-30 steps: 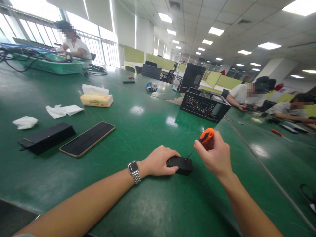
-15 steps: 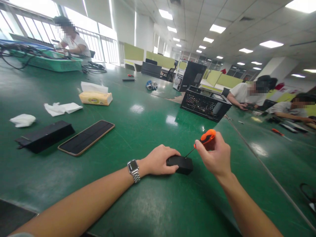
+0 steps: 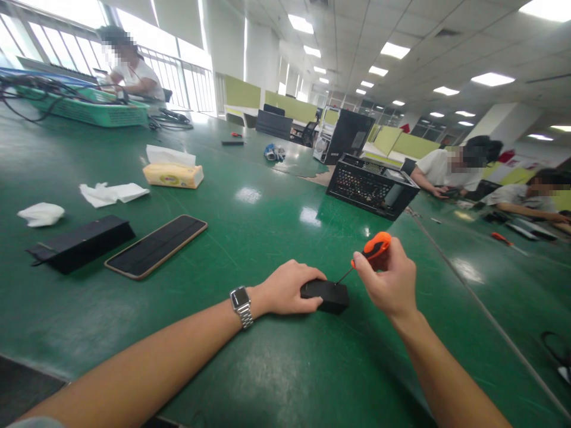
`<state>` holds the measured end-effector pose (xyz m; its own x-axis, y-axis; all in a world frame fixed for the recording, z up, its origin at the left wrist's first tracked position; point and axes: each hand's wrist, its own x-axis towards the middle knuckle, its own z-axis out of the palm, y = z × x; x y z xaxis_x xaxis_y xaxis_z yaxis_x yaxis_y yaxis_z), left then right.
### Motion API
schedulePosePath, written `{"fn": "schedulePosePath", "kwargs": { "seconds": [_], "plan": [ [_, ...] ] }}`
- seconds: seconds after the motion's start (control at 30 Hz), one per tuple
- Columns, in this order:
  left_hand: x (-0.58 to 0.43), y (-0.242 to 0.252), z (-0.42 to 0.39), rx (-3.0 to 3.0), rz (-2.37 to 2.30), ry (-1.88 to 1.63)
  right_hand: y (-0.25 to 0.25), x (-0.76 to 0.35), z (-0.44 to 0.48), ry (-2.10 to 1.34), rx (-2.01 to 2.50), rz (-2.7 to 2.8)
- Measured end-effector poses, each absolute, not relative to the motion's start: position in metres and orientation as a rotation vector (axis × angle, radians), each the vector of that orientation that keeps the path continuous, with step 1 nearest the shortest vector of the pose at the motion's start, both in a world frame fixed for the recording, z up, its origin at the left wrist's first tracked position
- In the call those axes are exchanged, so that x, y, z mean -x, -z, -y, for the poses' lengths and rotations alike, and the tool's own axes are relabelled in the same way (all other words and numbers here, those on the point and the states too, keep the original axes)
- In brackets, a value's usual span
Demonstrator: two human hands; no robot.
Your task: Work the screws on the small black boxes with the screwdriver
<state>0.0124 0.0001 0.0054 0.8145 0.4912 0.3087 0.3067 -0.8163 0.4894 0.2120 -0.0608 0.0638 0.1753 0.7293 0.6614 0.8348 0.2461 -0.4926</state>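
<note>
A small black rectangular box (image 3: 332, 295) rests on the green tabletop, gripped from its left end by my left hand (image 3: 289, 289), thumb on the near side and fingers on the far side. My right hand (image 3: 392, 282) is closed round an orange-and-black screwdriver (image 3: 377, 245). The screwdriver slants down to the left, its thin shaft meeting the box's top face near the far edge. Whether a screw sits under the tip is too small to tell. A phone (image 3: 157, 246) lies to the left, beside a longer black box-shaped piece (image 3: 84, 241).
A tissue pack (image 3: 173, 176) and crumpled tissues (image 3: 113, 194) lie at left. Behind them is a green basket (image 3: 104, 116) with cables. An open black computer case (image 3: 372, 187) stands ahead. Another orange screwdriver (image 3: 502, 238) lies at right, near two seated people.
Almost nothing differs. The view has tilted very slightly; both hands keep their hold, and the screwdriver tip stays at the same place on the box.
</note>
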Motion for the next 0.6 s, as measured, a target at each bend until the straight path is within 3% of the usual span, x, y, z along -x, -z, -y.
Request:
{"fn": "schedulePosePath", "kwargs": {
  "seconds": [0.37, 0.53, 0.6],
  "plan": [
    [-0.012, -0.004, 0.001, -2.585, -0.623, -0.579, -0.084, -0.231, 0.057, -0.754, 1.444, 1.501],
    [-0.012, -0.006, 0.002, -2.574, -0.646, -0.564, -0.074, -0.231, 0.053, -0.219, 1.632, 1.587],
    [-0.012, -0.007, 0.002, -2.577, -0.639, -0.559, -0.071, -0.229, 0.053, -0.169, 1.665, 1.582]
  ]
}}
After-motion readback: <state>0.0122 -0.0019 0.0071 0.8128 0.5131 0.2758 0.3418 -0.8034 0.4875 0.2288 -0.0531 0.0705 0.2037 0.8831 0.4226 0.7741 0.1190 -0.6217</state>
